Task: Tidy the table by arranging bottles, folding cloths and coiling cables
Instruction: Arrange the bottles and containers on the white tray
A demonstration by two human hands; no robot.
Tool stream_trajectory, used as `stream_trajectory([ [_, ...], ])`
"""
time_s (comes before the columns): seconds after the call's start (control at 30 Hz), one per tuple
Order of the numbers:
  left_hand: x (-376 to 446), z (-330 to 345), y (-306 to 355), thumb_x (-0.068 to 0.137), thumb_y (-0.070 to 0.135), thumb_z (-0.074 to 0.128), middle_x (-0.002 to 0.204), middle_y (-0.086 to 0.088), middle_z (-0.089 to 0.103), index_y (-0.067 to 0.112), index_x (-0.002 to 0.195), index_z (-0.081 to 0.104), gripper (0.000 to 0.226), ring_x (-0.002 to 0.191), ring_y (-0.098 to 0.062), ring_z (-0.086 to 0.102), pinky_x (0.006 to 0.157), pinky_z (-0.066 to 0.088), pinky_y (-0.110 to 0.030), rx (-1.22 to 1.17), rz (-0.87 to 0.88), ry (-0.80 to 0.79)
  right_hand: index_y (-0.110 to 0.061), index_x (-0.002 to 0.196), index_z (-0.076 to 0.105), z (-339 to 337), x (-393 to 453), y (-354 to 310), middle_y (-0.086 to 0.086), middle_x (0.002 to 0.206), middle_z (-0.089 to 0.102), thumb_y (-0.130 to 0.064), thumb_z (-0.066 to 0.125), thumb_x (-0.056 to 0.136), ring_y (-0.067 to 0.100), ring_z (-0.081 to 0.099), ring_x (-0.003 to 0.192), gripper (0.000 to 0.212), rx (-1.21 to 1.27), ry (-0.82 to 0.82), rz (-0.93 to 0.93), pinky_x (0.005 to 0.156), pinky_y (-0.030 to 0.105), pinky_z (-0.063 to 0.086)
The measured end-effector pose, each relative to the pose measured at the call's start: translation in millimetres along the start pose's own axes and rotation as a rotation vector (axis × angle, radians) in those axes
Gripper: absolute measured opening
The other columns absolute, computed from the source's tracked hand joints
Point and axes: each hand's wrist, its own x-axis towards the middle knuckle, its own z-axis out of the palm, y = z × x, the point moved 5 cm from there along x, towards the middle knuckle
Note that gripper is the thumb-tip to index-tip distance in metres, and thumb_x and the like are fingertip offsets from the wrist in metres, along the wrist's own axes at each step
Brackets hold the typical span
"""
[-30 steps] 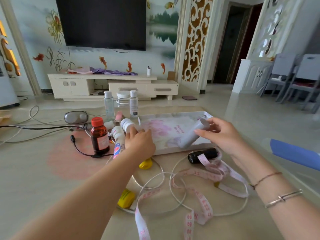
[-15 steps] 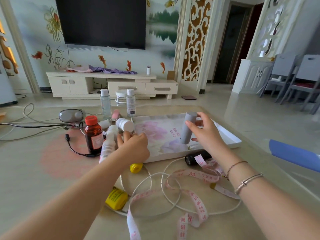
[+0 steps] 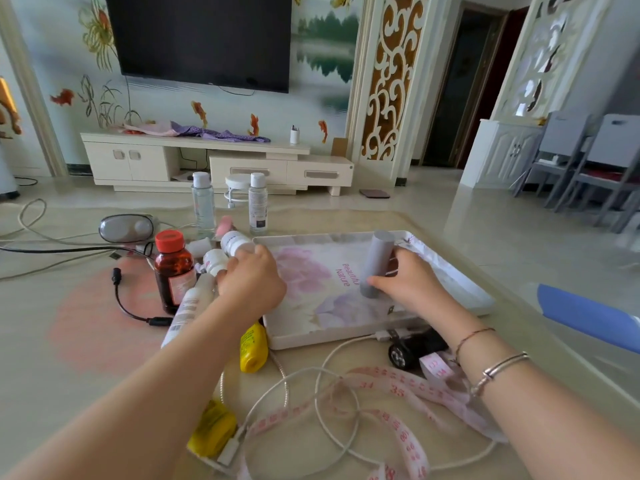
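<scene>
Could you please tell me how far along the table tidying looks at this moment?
Barely begun. The right hand stands a grey bottle on the otherwise bare tray; the left hand grips a white bottle. The brown bottle, yellow bottles, white cable and measuring tape remain scattered.

TV (image 3: 204, 39) on mural wall, cabinet (image 3: 214, 164) below.
</scene>
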Motion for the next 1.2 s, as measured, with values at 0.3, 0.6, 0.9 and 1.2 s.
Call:
stream_trajectory([
  [0.3, 27, 12, -12, 0.086, 0.011, 0.047, 0.128, -0.007, 0.038, 0.01, 0.125, 0.041, 0.039, 0.112, -0.03, 0.045, 0.081, 0.049, -0.045, -0.025, 0.002, 0.07, -0.004, 0.104, 0.054, -6, 77, 21, 0.012, 0.099, 0.058, -0.005, 0.06, 0.085, 0.016, 0.052, 0.058, 0.02, 0.01, 0.198, 0.133, 0.032, 0.01, 0.035],
  [0.6, 39, 12, -13, 0.089, 0.015, 0.043, 0.129, -0.01, 0.038, 0.01, 0.119, 0.047, 0.031, 0.111, -0.031, 0.049, 0.079, 0.041, -0.037, 0.036, -0.045, 0.069, -0.014, 0.098, 0.046, -11, 130, 63, 0.013, 0.095, 0.068, -0.02, 0.059, 0.083, 0.036, 0.068, 0.085, 0.021, 0.027, 0.334, 0.296, 0.076, 0.05, 0.056],
  [0.9, 37, 10, -14, 0.088, 0.017, 0.045, 0.127, -0.011, 0.039, 0.007, 0.114, 0.05, 0.029, 0.111, -0.032, 0.047, 0.082, 0.043, -0.039, 0.017, -0.062, 0.065, -0.008, 0.102, 0.034, -6, 139, 77, 0.015, 0.089, 0.068, -0.007, 0.055, 0.08, 0.03, 0.07, 0.071, 0.031, 0.217, 0.367, 0.421, 0.063, 0.042, 0.059],
  [1.2, 35, 2, -18, 0.09, 0.014, 0.045, 0.103, -0.005, 0.038, 0.003, 0.113, 0.051, 0.026, 0.088, -0.025, 0.046, 0.068, 0.037, -0.032, -0.117, -0.067, 0.053, -0.002, 0.128, 0.034, 6, 127, 55, 0.017, 0.102, 0.064, -0.006, 0.048, 0.085, 0.03, 0.066, 0.081, 0.045, 0.236, 0.282, 0.399, 0.057, 0.028, 0.055],
])
